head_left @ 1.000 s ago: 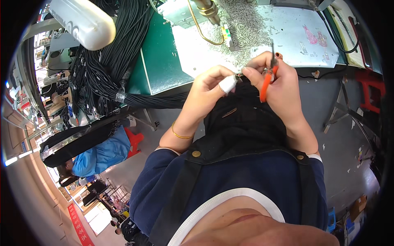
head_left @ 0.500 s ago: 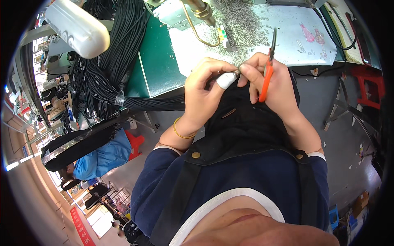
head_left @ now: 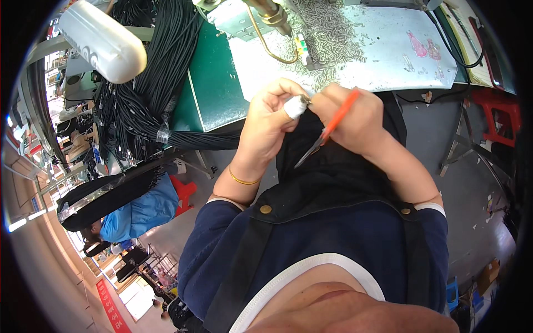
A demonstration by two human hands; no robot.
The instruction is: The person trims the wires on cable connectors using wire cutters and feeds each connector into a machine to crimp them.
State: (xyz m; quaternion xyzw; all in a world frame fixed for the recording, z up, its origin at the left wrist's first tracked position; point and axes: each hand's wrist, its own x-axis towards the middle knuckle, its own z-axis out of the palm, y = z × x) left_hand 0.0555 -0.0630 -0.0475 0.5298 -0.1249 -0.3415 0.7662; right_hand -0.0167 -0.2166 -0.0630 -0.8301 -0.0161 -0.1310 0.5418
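Note:
My left hand (head_left: 265, 114) is closed in a pinch, its thumb wrapped in white tape (head_left: 295, 107). A small dark piece (head_left: 305, 100) shows at its fingertips, too small to name. My right hand (head_left: 358, 119) meets it there, its thumb and fingertips partly hidden by the hand itself. Held in the right hand are orange-handled scissors (head_left: 340, 114), with their dark blades slanting down and left over my black apron (head_left: 333, 177). Both hands are above my lap, just in front of the table edge.
Many small silver metal pieces (head_left: 333, 41) lie heaped on the white work surface, beside a machine's nozzle (head_left: 276, 19). Bundled black cables (head_left: 161, 72) hang over the green table (head_left: 216, 94) at left. A white lamp-like cylinder (head_left: 102, 41) hangs upper left; a red stool (head_left: 498, 119) stands right.
The scissors have swung round in my right hand, from blades pointing away to blades pointing down and left. Both hands have shifted slightly left, and the right has turned its back upward.

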